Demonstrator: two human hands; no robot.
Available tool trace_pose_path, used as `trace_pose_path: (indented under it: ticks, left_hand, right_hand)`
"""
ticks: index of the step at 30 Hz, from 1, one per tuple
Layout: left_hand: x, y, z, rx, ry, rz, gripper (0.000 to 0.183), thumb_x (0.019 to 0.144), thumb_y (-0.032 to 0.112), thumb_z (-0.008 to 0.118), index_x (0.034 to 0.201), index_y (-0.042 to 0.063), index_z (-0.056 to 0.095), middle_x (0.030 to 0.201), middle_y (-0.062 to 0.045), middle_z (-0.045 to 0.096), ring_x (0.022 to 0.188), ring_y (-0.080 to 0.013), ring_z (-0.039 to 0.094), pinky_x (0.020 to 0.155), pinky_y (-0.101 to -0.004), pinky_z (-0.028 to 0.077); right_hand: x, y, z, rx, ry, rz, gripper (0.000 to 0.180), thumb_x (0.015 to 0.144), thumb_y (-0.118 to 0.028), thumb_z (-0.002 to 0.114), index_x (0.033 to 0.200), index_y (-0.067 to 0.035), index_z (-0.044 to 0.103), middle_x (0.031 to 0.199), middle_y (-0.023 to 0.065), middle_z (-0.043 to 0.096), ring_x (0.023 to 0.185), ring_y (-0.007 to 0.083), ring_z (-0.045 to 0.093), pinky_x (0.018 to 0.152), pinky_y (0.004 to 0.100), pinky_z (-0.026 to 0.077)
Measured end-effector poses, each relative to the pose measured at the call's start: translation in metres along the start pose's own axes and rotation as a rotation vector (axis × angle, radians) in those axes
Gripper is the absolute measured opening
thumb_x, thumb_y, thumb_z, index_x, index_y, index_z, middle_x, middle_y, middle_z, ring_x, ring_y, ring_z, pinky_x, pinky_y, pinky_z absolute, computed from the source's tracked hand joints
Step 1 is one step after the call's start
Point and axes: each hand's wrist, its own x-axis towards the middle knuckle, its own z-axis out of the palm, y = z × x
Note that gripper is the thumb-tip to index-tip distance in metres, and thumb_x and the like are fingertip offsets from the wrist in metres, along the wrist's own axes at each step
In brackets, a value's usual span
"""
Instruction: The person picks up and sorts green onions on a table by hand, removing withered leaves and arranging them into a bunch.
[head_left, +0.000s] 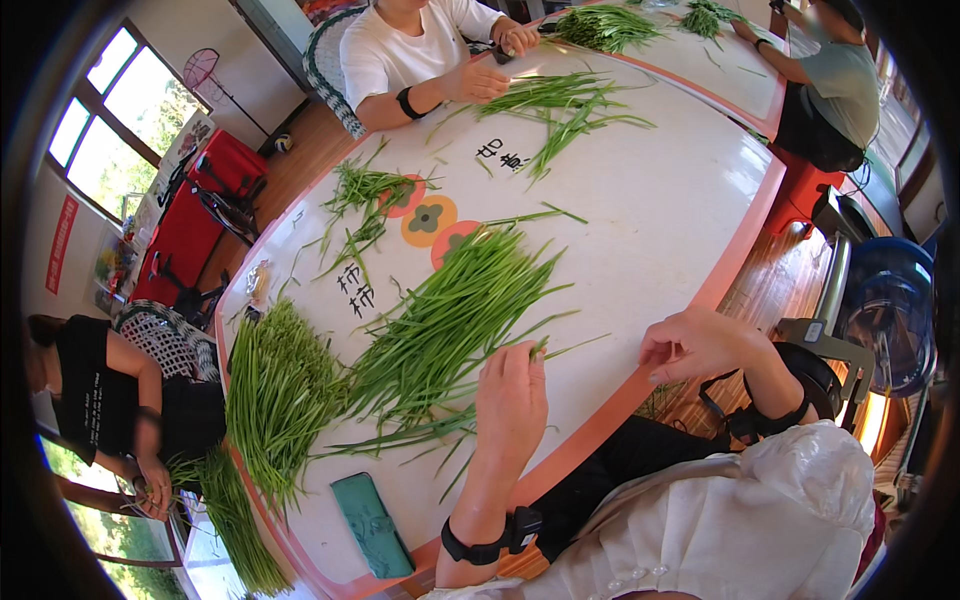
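My left hand (516, 401) is raised over the near side of the table, thumb and fingers pinched on a few green chive stalks (540, 346). Beyond it lies a large loose pile of garlic chives (457, 300), its stalks spread diagonally. My right hand (697, 346) hangs at the table's pink edge with its fingers curled inward; whether anything small is between the fingertips cannot be made out. A denser bundle of chives (281, 397) lies farther left, its budded ends pointing away from me. Loose stalks (405, 435) are scattered between the bundle and my left hand.
A teal phone case (373, 525) lies near the table's (637, 202) front edge. Small heaps of chives (360, 187) and longer stalks (555, 105) lie farther off. Co-workers sit across, left and far right; the one across (420, 52) has both hands above chives. A blue basin (885, 315) stands right.
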Motion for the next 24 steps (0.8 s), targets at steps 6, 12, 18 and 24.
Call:
trace_pose_path:
  ticks: [6,12,18,24]
  left_hand:
    - [-0.001,0.001,0.001,0.027,-0.009,-0.005,0.018,0.094,0.013,0.05,0.102,-0.001,0.055,0.096,-0.016,0.06,0.089,-0.0348,0.056,0.077,-0.0393,0.045]
    - [0.002,-0.001,0.0,0.195,0.134,0.127,0.017,0.094,0.012,0.049,0.104,0.0,0.054,0.098,-0.016,0.06,0.091,-0.0356,0.056,0.079,-0.0404,0.045]
    - [-0.007,0.006,0.005,-0.067,-0.071,0.016,0.022,0.093,0.014,0.049,0.11,0.0,0.054,0.103,-0.019,0.06,0.093,-0.0394,0.056,0.08,-0.0429,0.046]
    - [-0.004,0.003,0.001,-0.002,-0.016,0.014,0.024,0.094,0.015,0.048,0.113,0.002,0.054,0.102,-0.019,0.059,0.092,-0.04,0.057,0.078,-0.0424,0.047]
  right_hand:
    - [0.027,-0.013,0.026,0.2,0.312,-0.044,0.025,0.084,-0.024,0.067,0.098,-0.003,0.066,0.078,0.0056,0.066,0.066,0.0136,0.059,0.064,0.0272,0.049]
    - [0.048,-0.013,0.034,0.096,0.331,-0.19,0.015,0.082,-0.019,0.068,0.088,-0.006,0.069,0.077,0.0081,0.065,0.066,0.0175,0.06,0.061,0.0289,0.048]
    - [0.06,-0.026,0.042,-0.005,0.305,-0.299,0.015,0.081,-0.021,0.068,0.088,-0.008,0.069,0.076,0.0088,0.064,0.069,0.0235,0.061,0.061,0.0321,0.049]
    - [0.076,-0.027,0.031,0.17,0.267,-0.197,0.018,0.081,-0.023,0.067,0.089,-0.006,0.068,0.074,0.0088,0.064,0.067,0.0248,0.059,0.061,0.0331,0.048]
